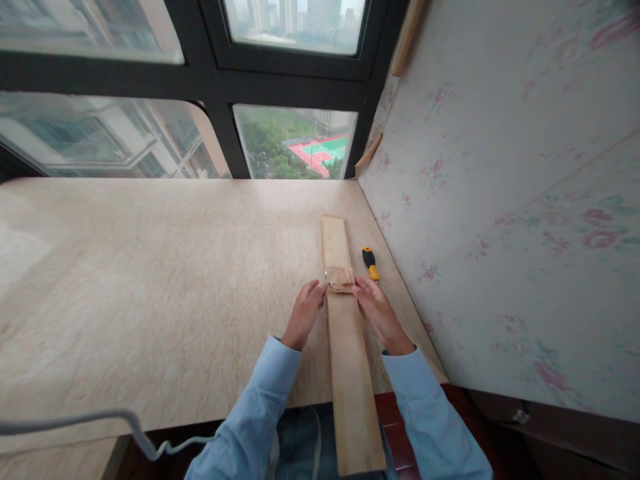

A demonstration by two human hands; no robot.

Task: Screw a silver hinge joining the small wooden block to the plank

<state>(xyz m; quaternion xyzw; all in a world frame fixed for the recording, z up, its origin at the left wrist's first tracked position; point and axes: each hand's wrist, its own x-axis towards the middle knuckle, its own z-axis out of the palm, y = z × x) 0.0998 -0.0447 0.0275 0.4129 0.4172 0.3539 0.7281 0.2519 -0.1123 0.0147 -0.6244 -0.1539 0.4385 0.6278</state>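
As hands (304, 312) (381, 312) flank it, plank (351, 373), contact unclear

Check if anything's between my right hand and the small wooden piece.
Nothing visible is: your right hand sits at the right end of the small wooden piece. The screwdriver lies right of the board, not between them.

Light-blue long sleeves (265, 393) are ending in plain cuffs (400, 361) at bare hands (305, 312); blue-grey lower garment (296, 440) is showing, pale cord (319, 440) hanging down its front.
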